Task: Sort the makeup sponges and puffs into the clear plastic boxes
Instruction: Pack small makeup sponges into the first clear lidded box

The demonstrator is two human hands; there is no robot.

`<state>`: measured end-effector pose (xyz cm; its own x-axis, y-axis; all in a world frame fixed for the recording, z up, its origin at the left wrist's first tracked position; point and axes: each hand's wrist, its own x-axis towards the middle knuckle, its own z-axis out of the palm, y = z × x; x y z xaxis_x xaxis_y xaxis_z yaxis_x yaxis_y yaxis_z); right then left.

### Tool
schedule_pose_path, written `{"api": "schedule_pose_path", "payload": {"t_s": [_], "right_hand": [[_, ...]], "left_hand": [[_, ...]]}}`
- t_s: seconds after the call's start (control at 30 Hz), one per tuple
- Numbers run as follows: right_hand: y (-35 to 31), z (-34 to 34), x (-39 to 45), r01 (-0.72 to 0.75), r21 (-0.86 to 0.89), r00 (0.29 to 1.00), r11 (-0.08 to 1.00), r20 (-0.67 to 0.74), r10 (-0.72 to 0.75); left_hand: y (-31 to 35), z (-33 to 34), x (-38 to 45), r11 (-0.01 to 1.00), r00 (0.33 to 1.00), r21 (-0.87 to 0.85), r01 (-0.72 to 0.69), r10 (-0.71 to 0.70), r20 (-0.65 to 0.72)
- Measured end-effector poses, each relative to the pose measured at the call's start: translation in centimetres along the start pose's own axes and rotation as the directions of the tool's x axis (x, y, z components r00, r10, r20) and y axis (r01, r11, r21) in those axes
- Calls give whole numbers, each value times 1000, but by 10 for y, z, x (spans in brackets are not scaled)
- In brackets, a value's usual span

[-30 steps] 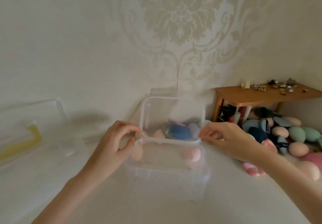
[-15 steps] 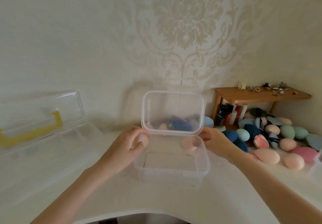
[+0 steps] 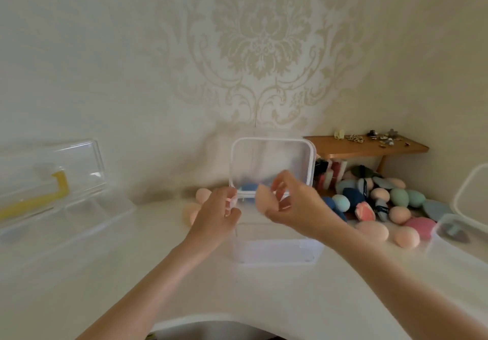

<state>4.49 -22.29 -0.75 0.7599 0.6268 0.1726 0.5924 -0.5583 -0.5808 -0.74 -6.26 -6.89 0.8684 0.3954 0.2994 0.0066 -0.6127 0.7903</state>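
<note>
Peach, soft teardrop sponge (image 3: 266, 200) sits pinched in your right hand (image 3: 298, 207) above the clear plastic box (image 3: 277, 250), whose lid (image 3: 272, 165) stands upright behind. Your left hand (image 3: 216, 215) pinches the box's near rim. Right of you, a heap of loose sponges and puffs (image 3: 383, 202) covers the white worktop (image 3: 132, 273) below a wooden shelf (image 3: 367, 146).
</note>
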Motion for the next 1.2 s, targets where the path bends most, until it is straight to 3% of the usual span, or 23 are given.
{"api": "schedule_pose_path", "payload": {"t_s": [0.2,0.33,0.4,0.47,0.53,0.6,0.67,0.73,0.8,0.87,0.93,1.0,1.2], "right_hand": [[1,32,35,89,-180,972,980,229,-46],[7,43,40,84,-237,980,968,193,-38],[8,41,41,58,-261,987,964,159,-17],[10,41,41,22,-233,988,972,157,15],[11,42,41,9,-187,984,982,175,24],[14,43,43,-15,-141,981,990,188,42],[16,40,45,-50,-75,977,996,205,64],[17,36,46,-87,-4,969,996,233,86],[19,32,47,-164,141,958,976,259,124],[19,27,47,-248,348,952,904,259,162],[18,21,45,-317,567,946,760,250,208],[20,16,42,-348,681,937,644,265,226],[27,11,35,-327,479,945,815,148,292]], "left_hand": [[1,7,9,996,1000,-81,-22,22,-1],[-2,-8,7,997,997,-51,-53,56,58],[-11,-27,8,991,994,80,-111,109,20],[-27,-47,12,915,992,383,-126,120,39],[-41,-56,14,791,991,606,-90,8,136],[-50,-54,11,748,980,658,-91,-52,194],[-47,-53,10,788,993,609,-90,26,113],[-33,-60,10,880,989,469,-76,126,-77],[-11,-60,11,944,960,276,-183,232,-158],[12,-48,11,946,952,138,-294,302,-41],[25,-28,12,949,953,105,-297,286,103],[28,-13,15,953,960,147,-264,244,139],[18,-10,24,911,935,288,-294,212,285]]}}
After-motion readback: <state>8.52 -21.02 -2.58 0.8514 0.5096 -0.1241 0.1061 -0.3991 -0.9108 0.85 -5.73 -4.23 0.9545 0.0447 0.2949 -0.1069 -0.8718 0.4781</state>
